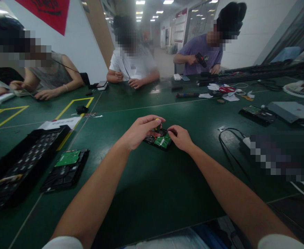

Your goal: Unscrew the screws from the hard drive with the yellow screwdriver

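A hard drive [163, 141] lies on the green table in front of me, its green circuit board facing up. My left hand [141, 130] is over its left part, fingers closed round a short, yellow-topped screwdriver [157, 125]. The tool's tip is hidden, so I cannot tell what it touches. At the drive's right far corner my right hand [181, 138] pinches the edge with thumb and fingertips. To the left, a second hard drive [65, 169] with a green board lies apart from both hands.
A long black tray [24, 166] stands at the left. On the right lie another hard drive [257, 114], a grey metal box [292, 111] and a black cable [230, 152]. Several people sit across the table [141, 193]; one holds a power tool [200, 59]. Paper scraps [230, 97] lie near them.
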{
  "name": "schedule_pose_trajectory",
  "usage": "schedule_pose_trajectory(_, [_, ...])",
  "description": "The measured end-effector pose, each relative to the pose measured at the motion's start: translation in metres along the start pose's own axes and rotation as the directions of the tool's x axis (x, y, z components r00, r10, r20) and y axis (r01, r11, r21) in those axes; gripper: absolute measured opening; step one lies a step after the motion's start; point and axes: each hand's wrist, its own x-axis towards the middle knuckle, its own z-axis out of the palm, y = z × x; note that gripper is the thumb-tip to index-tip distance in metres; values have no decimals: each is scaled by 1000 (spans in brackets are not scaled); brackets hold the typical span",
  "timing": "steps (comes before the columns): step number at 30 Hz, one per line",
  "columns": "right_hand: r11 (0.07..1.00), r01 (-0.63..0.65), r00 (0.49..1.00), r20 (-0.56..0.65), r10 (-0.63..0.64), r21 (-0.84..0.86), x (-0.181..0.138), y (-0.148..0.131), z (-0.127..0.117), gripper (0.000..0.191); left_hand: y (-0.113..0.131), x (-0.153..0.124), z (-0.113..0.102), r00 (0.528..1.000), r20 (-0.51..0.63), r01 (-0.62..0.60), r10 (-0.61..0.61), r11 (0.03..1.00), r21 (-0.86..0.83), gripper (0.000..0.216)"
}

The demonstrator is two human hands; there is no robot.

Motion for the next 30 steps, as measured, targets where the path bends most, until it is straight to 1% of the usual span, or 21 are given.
schedule_pose_trajectory(5, [1000,-13,1000,1,13,-10,0,0,0,15,0,1,2,1000,-23,5,-7,997,-83,25])
schedule_pose_trajectory(8, [1000,-12,1000,3,12,-13,0,-1,0,14,-2,3,1,998,-66,-23,15,991,-133,18])
schedule_pose_trajectory(11, [1000,-11,1000,7,11,-19,0,-2,-1,14,-3,5,-2,992,-122,-48,31,989,-137,14])
schedule_pose_trajectory(14, [1000,-21,1000,7,21,-18,-1,-3,-1,14,-3,6,-5,989,-147,-42,27,994,-102,17])
schedule_pose_trajectory(21, [1000,-12,1000,8,12,-24,0,-2,0,14,-1,3,-2,991,-115,-70,75,997,40,23])
schedule_pose_trajectory(25, [1000,-11,1000,11,12,-29,0,-3,-2,14,0,2,-2,995,-82,-52,62,992,119,28])
schedule_pose_trajectory(27, [1000,-13,1000,11,13,-25,0,-4,-2,14,1,2,-2,997,-64,-40,48,991,126,29])
schedule_pose_trajectory(30, [1000,-23,1000,16,24,-19,0,-4,-2,14,2,0,0,998,-50,-25,29,996,81,28])
